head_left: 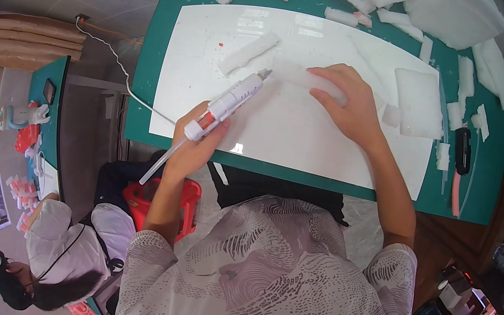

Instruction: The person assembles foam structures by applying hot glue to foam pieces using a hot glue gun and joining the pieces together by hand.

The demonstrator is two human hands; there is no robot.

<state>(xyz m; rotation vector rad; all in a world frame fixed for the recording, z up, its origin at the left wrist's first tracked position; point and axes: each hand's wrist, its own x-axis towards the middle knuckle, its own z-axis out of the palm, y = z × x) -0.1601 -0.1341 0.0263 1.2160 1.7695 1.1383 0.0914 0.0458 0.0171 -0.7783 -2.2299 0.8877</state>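
Observation:
My left hand (190,151) is wrapped round a white hot glue gun (229,103) with a red trigger. A clear glue stick (161,162) sticks out of the gun's back end. The nozzle points up and to the right, close to the left end of a white foam strip (293,76). Thumb and fingers of my right hand (352,104) grip the right part of that strip on the glossy white board (292,147). Whether the nozzle touches the foam I cannot tell. Another foam strip (249,54) lies on the board, left of the nozzle.
On the green table (147,76) several foam pieces lie along the far edge and right side. A foam block (417,104) and a black-handled tool (462,150) lie to the right. A white cord (124,63) runs left. A co-worker (67,237) sits at lower left, near a red stool (189,203).

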